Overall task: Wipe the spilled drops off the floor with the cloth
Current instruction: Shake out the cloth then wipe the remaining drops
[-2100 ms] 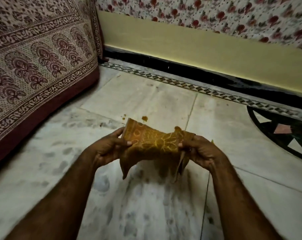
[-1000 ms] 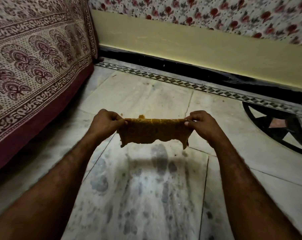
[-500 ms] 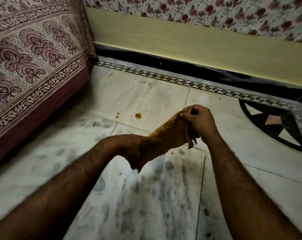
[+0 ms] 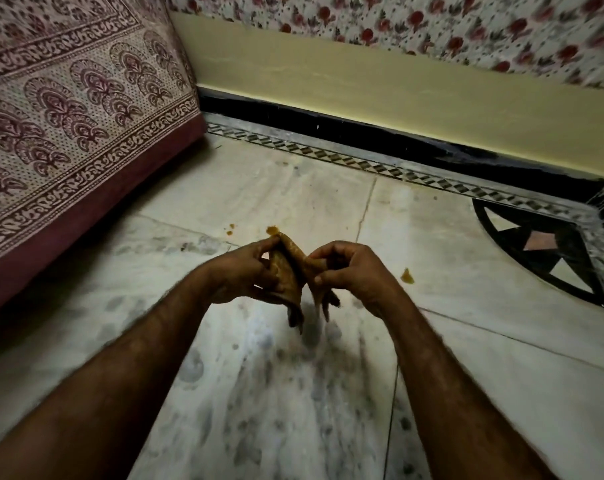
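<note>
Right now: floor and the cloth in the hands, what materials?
Floor: looks like polished stone, probably marble; grey mottled veining, slab joints, soft sheen. Cloth: thin mustard woven fabric, likely cotton; it folds and hangs limp between left hand and right hand.

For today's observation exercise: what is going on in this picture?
A person holds a mustard cloth bunched between the left hand and right hand, above the marble floor. Orange drops lie unwiped on the floor, one right of the hands, others just beyond them.
</note>
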Demonstrator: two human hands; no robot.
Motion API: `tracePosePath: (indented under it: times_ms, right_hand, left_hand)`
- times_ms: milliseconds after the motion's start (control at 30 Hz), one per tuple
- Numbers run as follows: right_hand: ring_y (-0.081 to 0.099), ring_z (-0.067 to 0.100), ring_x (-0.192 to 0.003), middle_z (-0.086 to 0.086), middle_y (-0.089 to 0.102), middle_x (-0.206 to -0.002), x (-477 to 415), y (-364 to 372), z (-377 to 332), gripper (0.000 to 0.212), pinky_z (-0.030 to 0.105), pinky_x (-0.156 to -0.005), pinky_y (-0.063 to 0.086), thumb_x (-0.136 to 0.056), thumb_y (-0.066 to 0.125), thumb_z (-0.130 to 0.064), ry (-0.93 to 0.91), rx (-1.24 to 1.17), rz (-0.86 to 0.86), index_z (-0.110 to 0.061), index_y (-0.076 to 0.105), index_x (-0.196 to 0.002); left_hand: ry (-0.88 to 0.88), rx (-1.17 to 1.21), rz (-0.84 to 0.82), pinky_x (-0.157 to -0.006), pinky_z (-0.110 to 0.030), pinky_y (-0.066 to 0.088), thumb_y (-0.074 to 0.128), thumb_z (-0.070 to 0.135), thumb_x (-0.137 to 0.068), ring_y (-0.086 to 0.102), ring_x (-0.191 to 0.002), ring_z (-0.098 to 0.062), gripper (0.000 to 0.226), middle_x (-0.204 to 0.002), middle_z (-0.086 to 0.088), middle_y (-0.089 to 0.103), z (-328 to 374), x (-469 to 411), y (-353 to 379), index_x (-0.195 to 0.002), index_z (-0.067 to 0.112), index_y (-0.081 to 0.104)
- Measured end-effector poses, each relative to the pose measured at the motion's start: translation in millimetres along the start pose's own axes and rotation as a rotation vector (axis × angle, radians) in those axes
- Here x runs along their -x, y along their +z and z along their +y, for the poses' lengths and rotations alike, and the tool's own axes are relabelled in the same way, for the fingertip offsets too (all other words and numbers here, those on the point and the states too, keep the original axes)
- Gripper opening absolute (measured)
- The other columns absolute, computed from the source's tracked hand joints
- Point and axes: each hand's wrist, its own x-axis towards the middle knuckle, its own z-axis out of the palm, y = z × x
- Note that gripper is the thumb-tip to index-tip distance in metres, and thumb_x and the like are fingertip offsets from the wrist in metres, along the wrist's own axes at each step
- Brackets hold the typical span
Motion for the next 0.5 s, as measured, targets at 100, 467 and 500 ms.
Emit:
tracePosePath:
  times_ms: [100, 467, 500]
  right_hand:
    - [0.073, 0.007, -0.083, -0.015, 0.074, -0.082, 4, 23, -3, 0.040, 0.033, -0.080, 0.062, -0.074, 0.076, 0.012, -0.026, 0.051, 0.003, -0.021, 0.074, -0.096]
    - [0.076, 0.028, -0.072, 0.006, 0.078, -0.079, 14, 66, 5, 0.017, 0.043, -0.066, 0.064, -0.083, 0.072, -0.014, 0.059, -0.101, 0.140, -0.025, 0.073, -0.095]
    - [0.076, 0.027, -0.080, 0.005, 0.079, -0.084, 10, 62, 9, 0.012, 0.044, -0.074, 0.064, -0.086, 0.069, -0.014, 0.091, -0.176, 0.230, -0.024, 0.074, -0.090]
  left_hand:
    - [0.057, 0.017, -0.018, -0.082, -0.047, 0.061, 0.055, -0.019, -0.084, 0.068, -0.101, -0.037, 0.060, -0.111, -0.025, 0.062, 0, -4, 0, -0.135, 0.011, 0.049]
    - [0.113, -0.023, 0.193, -0.070, -0.045, 0.062, 0.056, -0.002, -0.090, 0.073, -0.084, -0.027, 0.059, -0.103, -0.009, 0.070, -17, -11, -2, -0.139, 0.030, 0.046]
    - [0.113, -0.059, 0.198, -0.070, -0.045, 0.063, 0.055, -0.004, -0.090, 0.073, -0.086, -0.027, 0.066, -0.110, -0.009, 0.068, -18, -11, 2, -0.144, 0.031, 0.040]
